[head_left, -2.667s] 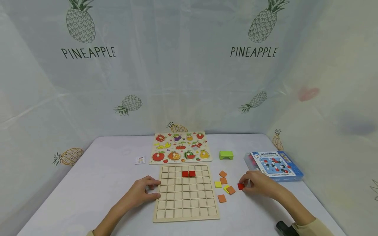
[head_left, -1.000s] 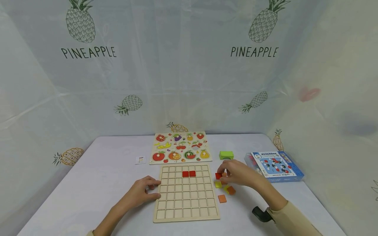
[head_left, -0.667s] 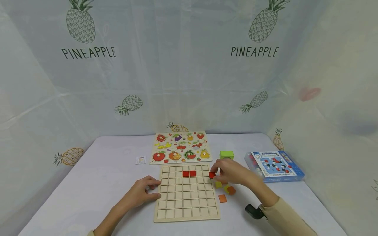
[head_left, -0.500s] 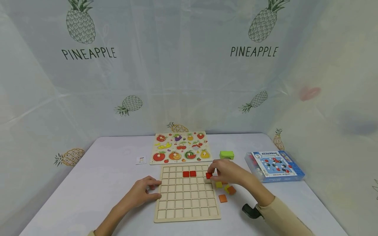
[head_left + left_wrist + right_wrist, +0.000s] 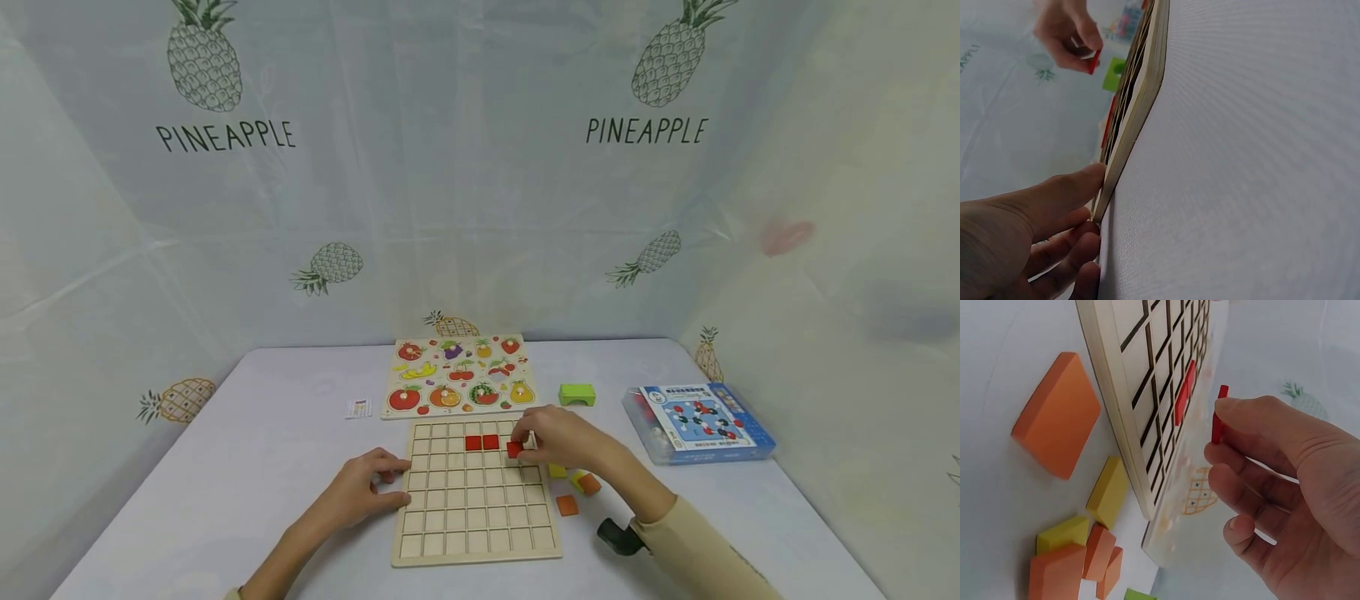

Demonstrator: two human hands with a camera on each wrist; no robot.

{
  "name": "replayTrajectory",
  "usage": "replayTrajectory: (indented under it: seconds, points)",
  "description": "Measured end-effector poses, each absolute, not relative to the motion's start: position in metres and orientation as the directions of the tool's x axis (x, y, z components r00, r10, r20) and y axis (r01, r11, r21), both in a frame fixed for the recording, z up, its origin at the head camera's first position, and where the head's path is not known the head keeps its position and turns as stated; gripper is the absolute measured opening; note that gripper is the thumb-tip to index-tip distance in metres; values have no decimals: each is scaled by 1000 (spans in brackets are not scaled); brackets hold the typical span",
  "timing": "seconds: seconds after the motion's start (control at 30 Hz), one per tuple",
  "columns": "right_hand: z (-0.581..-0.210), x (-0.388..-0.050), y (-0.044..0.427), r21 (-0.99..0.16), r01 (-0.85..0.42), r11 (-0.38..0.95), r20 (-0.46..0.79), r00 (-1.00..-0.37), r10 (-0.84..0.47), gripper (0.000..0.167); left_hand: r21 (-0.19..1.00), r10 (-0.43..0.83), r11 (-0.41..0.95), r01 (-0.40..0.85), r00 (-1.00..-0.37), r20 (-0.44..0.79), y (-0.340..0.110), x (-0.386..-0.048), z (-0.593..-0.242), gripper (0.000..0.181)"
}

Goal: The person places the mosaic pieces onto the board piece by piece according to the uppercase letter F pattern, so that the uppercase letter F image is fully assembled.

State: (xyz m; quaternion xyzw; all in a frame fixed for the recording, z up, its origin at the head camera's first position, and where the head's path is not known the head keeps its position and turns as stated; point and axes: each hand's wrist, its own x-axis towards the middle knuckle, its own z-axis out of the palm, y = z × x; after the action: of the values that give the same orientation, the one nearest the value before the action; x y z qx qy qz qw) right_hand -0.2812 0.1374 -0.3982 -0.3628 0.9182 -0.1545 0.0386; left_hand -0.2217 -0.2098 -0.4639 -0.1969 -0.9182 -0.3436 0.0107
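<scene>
A light wooden grid board (image 5: 454, 498) lies on the white table with two red square tiles (image 5: 482, 442) side by side in an upper row. My left hand (image 5: 360, 489) touches the board's left edge with thumb and fingertips; the left wrist view shows the thumb (image 5: 1079, 187) against that edge. Above the board's upper right part, my right hand (image 5: 562, 437) pinches another red square tile (image 5: 513, 450) between thumb and fingers. In the right wrist view this held tile (image 5: 1219, 415) stands on edge, apart from the grid.
Right of the board lie loose orange tiles (image 5: 567, 505) and yellow tiles (image 5: 557, 471), some overlapping. Behind are a fruit puzzle board (image 5: 460, 375), a green arch block (image 5: 577, 393) and a small printed card (image 5: 359, 408). A blue box (image 5: 701, 421) sits far right.
The right hand has carried the red tile leftward from beside the blue box, past the loose tiles, to over the board. The left hand stays at the board's edge.
</scene>
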Motion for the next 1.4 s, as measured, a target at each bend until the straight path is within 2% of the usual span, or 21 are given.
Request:
replayTrajectory:
  seconds: [0.2,0.57,1.0,1.4]
  points:
    - [-401,-285,130,-320,-684,656,81,-710,-700,17,614,358,690,384,-918,172,-210,-224,-462,48]
    - [-406,-291,109,-353,-667,656,57,-715,-696,18,622,352,688,375,-921,166,-211,-222,-465,48]
    - [-412,-302,73,-328,-700,634,58,-685,-726,15,631,336,686,363,-927,167,-210,-220,-466,48]
    - [-424,-315,57,-304,-697,649,88,-699,-709,12,624,340,691,365,-926,165,-208,-221,-464,47]
